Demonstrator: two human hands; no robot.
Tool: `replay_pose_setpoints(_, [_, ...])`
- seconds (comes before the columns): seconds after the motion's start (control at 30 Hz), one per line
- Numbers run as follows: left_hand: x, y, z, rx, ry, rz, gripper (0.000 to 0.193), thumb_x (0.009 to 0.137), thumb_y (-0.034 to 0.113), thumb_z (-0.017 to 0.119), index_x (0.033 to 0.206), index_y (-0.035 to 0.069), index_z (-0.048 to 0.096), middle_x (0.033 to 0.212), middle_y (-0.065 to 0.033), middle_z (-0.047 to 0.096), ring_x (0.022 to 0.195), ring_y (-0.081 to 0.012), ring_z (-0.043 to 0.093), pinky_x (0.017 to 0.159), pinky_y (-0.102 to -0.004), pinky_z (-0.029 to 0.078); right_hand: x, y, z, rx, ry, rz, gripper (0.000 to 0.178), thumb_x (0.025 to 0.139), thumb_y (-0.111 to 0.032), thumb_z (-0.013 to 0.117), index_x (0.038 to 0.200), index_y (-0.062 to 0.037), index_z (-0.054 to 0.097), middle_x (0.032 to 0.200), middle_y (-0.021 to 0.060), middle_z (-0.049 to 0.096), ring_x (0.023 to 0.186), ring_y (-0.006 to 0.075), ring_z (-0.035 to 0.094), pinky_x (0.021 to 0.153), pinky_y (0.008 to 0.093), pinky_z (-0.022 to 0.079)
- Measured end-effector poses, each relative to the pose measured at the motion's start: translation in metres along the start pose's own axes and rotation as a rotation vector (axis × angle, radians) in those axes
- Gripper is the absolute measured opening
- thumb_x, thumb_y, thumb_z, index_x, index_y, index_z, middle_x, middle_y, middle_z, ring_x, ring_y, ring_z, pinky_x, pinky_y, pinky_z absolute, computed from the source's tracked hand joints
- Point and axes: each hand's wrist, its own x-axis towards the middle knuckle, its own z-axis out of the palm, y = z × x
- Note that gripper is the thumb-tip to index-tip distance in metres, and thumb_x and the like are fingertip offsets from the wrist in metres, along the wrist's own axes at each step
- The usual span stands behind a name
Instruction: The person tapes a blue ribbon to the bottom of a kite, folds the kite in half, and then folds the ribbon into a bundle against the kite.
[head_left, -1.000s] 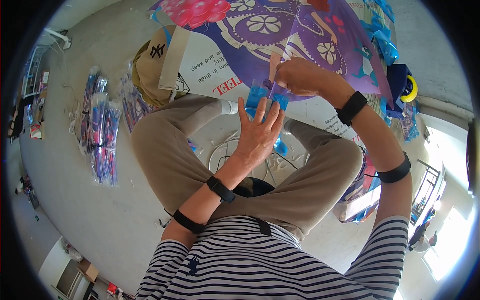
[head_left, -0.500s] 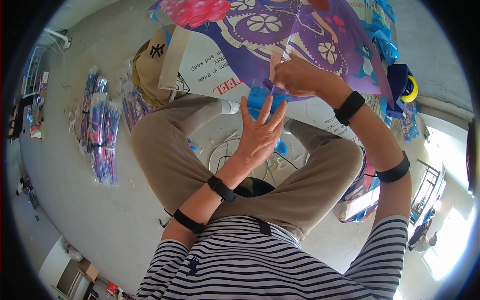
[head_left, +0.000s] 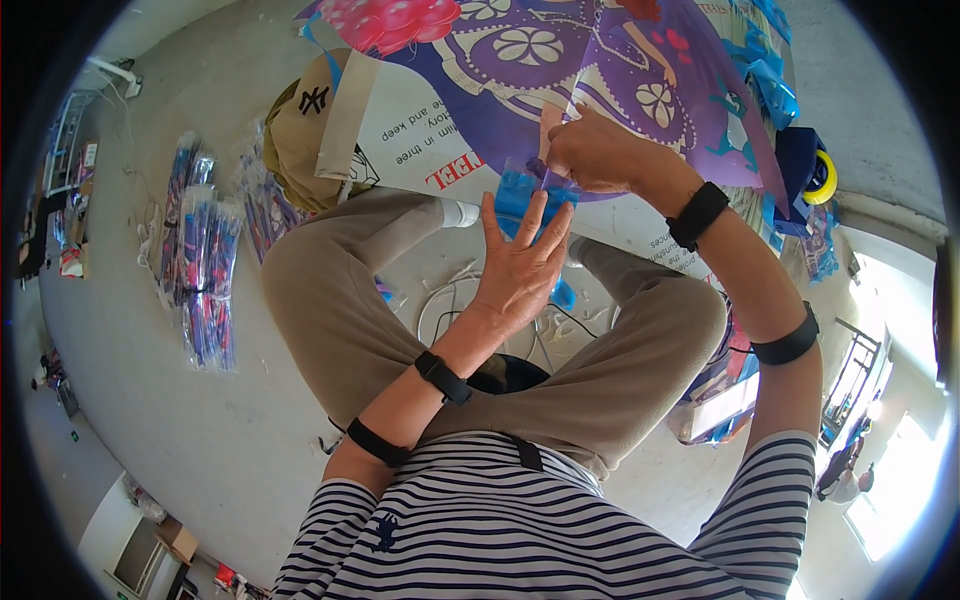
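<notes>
Spread wider than a second ago, the left hand (head_left: 518,268) has its fingertips slightly further right, and the right hand (head_left: 600,152) has edged left; since half a second ago, both look nearly unmoved. Three fingers of the left hand reach out straight and apart over the blue strip (head_left: 515,187), wrapped around nothing; its thumb is hidden, so I cannot tell whether it pinches anything. Just beyond, the right hand is curled with its knuckles up, and I cannot tell what, if anything, its hidden fingertips grasp.

Beneath the right hand lies the sheet (head_left: 480,85), printed purple with a pale lettered border, stretching away in front of the person. The blue strip sits at its near edge, between the knees. Below, a blue tail (head_left: 563,294) shows beside the left hand, above white cords (head_left: 432,310) on the floor (head_left: 240,460).

Black wristbands circle both wrists. Tan trousers (head_left: 335,290) flank the cords, with the striped shirt (head_left: 540,530) nearer. Left of the sheet is a tan cloth item (head_left: 300,150); beyond it lie plastic-wrapped bundles (head_left: 205,265). Right of the sheet, a yellow ring (head_left: 822,178) sits against something dark blue.
</notes>
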Motion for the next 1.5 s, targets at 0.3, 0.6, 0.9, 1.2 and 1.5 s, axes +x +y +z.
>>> replay_pose_setpoints(0.3, [-0.001, 0.001, -0.003, -0.059, -0.033, -0.046, 0.045, 0.079, 0.007, 0.072, 0.123, 0.005, 0.068, 0.152, 0.0005, 0.044, 0.145, -0.0300, 0.033, 0.114, -0.0775, 0.013, 0.002, -0.006, -0.010, 0.019, -0.113, 0.097, 0.011, 0.071, 0.002, 0.066, 0.074, -0.0064, 0.071, 0.080, 0.0093, 0.065, 0.083, 0.0301, 0.067, 0.095, 0.0551, 0.044])
replay_pose_setpoints(0.6, [0.000, 0.002, -0.004, -0.026, -0.054, -0.038, 0.050, 0.074, 0.006, 0.073, 0.124, 0.003, 0.067, 0.149, -0.0029, 0.046, 0.139, -0.0324, 0.040, 0.114, -0.0760, 0.016, -0.001, -0.010, -0.007, 0.000, -0.002, 0.109, 0.012, 0.075, 0.001, 0.066, 0.079, -0.0085, 0.073, 0.090, 0.0101, 0.067, 0.089, 0.0279, 0.067, 0.094, 0.0484, 0.046])
replay_pose_setpoints(0.9, [0.001, 0.005, -0.003, 0.009, -0.042, -0.022, 0.050, 0.074, 0.008, 0.074, 0.123, 0.002, 0.068, 0.147, -0.0049, 0.048, 0.137, -0.0326, 0.042, 0.113, -0.0758, 0.018, -0.003, -0.010, 0.003, -0.013, 0.061, 0.159, 0.012, 0.078, 0.000, 0.067, 0.086, -0.0062, 0.072, 0.091, 0.0108, 0.066, 0.092, 0.0293, 0.068, 0.096, 0.0509, 0.047])
replay_pose_setpoints(1.2, [0.000, 0.005, -0.005, 0.026, -0.057, -0.019, 0.050, 0.074, 0.008, 0.073, 0.123, 0.002, 0.067, 0.145, -0.0058, 0.049, 0.135, -0.0333, 0.044, 0.112, -0.0761, 0.018, -0.003, -0.017, 0.000, -0.097, 0.084, 0.158, 0.015, 0.076, -0.002, 0.069, 0.091, -0.0039, 0.070, 0.088, 0.0093, 0.069, 0.091, 0.0293, 0.069, 0.093, 0.0516, 0.048])
replay_pose_setpoints(1.5, [0.001, 0.005, -0.005, 0.049, -0.055, -0.013, 0.049, 0.075, 0.006, 0.071, 0.123, 0.001, 0.067, 0.145, -0.0065, 0.048, 0.135, -0.0336, 0.044, 0.112, -0.0758, 0.019, -0.014, -0.016, 0.003, 0.049, 0.250, 0.469, 0.015, 0.074, -0.011, 0.075, 0.085, -0.0036, 0.069, 0.089, 0.0121, 0.069, 0.085, 0.0342, 0.069, 0.073, 0.0449, 0.053])
